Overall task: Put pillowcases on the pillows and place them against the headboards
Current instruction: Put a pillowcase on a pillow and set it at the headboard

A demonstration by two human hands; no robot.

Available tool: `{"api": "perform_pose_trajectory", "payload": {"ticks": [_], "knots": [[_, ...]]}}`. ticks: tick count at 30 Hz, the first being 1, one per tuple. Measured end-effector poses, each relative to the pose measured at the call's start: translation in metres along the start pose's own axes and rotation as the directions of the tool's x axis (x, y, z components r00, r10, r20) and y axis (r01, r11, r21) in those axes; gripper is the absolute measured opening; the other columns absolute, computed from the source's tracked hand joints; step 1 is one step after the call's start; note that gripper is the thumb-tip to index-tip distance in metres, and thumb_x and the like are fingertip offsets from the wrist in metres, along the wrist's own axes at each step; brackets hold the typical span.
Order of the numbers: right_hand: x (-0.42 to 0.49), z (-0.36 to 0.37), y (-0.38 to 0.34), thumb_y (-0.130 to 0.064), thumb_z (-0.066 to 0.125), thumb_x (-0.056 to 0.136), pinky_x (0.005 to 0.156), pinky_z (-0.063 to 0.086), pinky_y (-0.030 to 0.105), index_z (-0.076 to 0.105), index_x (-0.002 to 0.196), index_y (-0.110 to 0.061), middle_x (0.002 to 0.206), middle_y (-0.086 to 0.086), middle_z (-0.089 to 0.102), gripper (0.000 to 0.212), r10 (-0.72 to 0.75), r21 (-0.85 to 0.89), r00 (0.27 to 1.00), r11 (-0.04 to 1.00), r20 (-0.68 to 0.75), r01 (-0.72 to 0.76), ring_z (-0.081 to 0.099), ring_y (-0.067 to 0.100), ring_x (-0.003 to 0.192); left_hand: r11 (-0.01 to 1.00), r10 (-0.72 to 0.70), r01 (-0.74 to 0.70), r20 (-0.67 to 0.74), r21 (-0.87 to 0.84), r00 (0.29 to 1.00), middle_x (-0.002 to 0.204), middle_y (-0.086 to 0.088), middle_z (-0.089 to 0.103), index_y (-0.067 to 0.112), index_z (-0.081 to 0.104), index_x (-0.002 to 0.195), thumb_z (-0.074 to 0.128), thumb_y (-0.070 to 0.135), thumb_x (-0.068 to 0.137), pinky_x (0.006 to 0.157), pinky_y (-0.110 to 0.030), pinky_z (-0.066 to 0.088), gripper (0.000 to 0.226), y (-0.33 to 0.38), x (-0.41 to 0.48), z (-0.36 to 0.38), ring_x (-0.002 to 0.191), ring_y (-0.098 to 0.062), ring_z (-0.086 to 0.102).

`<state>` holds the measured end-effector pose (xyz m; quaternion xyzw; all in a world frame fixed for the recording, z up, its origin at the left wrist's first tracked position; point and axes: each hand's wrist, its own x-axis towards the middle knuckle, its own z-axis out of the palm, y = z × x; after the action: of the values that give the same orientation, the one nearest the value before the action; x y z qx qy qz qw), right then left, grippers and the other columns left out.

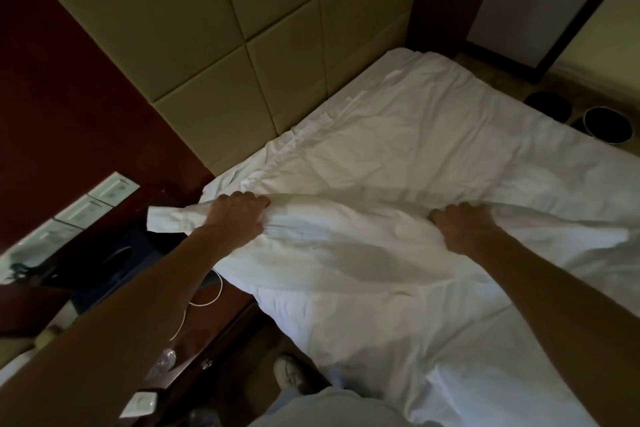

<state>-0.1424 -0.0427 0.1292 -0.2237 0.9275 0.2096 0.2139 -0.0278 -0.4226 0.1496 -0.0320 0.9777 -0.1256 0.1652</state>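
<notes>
The white pillowcase (322, 253) lies bunched across the left-hand corner of the bed (467, 142), in the middle of the frame, with one loose end sticking out past the bed's edge at centre left. The left hand (235, 215) grips a fistful of its upper edge, fingers curled tight into the cloth; the right hand (460, 222) clutches the same edge further right, its fingers likewise buried in folds. Above, the padded beige headboard (242, 28) stands just behind the rumpled sheet. At lower left a dark wooden counter (211, 333) carries a white cable (214, 288) and a clear bottle (166, 357). A shoe (294, 374) shows at the bottom; two round bins (606, 125) sit at the right edge.
</notes>
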Motion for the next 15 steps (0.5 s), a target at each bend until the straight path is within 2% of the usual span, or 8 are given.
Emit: {"api": "perform_pose_trajectory", "payload": {"ticks": [2, 4, 8, 11, 15], "knots": [[-0.003, 0.002, 0.002, -0.031, 0.048, 0.095, 0.094, 0.046, 0.043, 0.048, 0.129, -0.027, 0.122, 0.001, 0.059, 0.035, 0.012, 0.009, 0.998, 1.000, -0.056, -0.012, 0.059, 0.025, 0.115, 0.999, -0.025, 0.025, 0.017, 0.035, 1.000, 0.116, -0.003, 0.062, 0.023, 0.050, 0.130, 0.057, 0.038, 0.089, 0.088, -0.040, 0.048, 0.044, 0.004, -0.002, 0.000, 0.107, -0.024, 0.061], [-0.006, 0.003, 0.004, -0.031, 0.052, 0.093, 0.084, 0.048, 0.034, 0.053, 0.122, -0.025, 0.114, -0.001, 0.063, 0.030, -0.010, 0.011, 0.991, 1.000, -0.136, 0.012, 0.064, 0.022, 0.106, 0.995, -0.033, 0.030, 0.025, 0.095, 0.999, 0.112, -0.002, 0.064, 0.020, 0.051, 0.123, 0.055, 0.036, 0.091, 0.083, -0.037, 0.048, 0.037, 0.011, -0.006, 0.000, 0.103, -0.023, 0.063], [-0.012, 0.001, 0.012, -0.030, 0.057, 0.088, 0.069, 0.040, 0.027, 0.061, 0.108, -0.027, 0.101, -0.004, 0.067, 0.021, -0.047, 0.001, 0.976, 0.999, -0.211, 0.049, 0.067, 0.018, 0.093, 0.995, -0.022, 0.025, -0.030, 0.093, 0.999, 0.097, 0.000, 0.067, 0.019, 0.058, 0.111, 0.055, 0.033, 0.089, 0.067, -0.033, 0.051, 0.026, 0.010, -0.025, -0.003, 0.088, -0.024, 0.068], [-0.011, -0.021, 0.021, -0.030, 0.058, 0.086, 0.067, 0.043, 0.027, 0.063, 0.105, -0.027, 0.097, -0.005, 0.068, 0.020, -0.060, 0.012, 0.951, 0.998, -0.302, 0.067, 0.068, 0.018, 0.088, 0.997, -0.068, 0.073, -0.112, 0.040, 0.991, 0.083, -0.001, 0.068, 0.017, 0.063, 0.097, 0.062, 0.032, 0.083, 0.058, -0.034, 0.055, 0.020, -0.014, -0.034, -0.017, 0.074, -0.027, 0.069], [0.000, -0.083, 0.021, -0.030, 0.055, 0.088, 0.069, 0.042, 0.028, 0.063, 0.108, -0.028, 0.102, -0.003, 0.069, 0.021, -0.098, 0.018, 0.907, 0.993, -0.409, 0.115, 0.067, 0.021, 0.091, 0.990, -0.138, 0.132, -0.192, -0.045, 0.972, 0.072, -0.005, 0.069, 0.017, 0.064, 0.082, 0.060, 0.035, 0.082, 0.056, -0.036, 0.055, 0.019, -0.049, -0.045, -0.049, 0.066, -0.033, 0.069]]}}
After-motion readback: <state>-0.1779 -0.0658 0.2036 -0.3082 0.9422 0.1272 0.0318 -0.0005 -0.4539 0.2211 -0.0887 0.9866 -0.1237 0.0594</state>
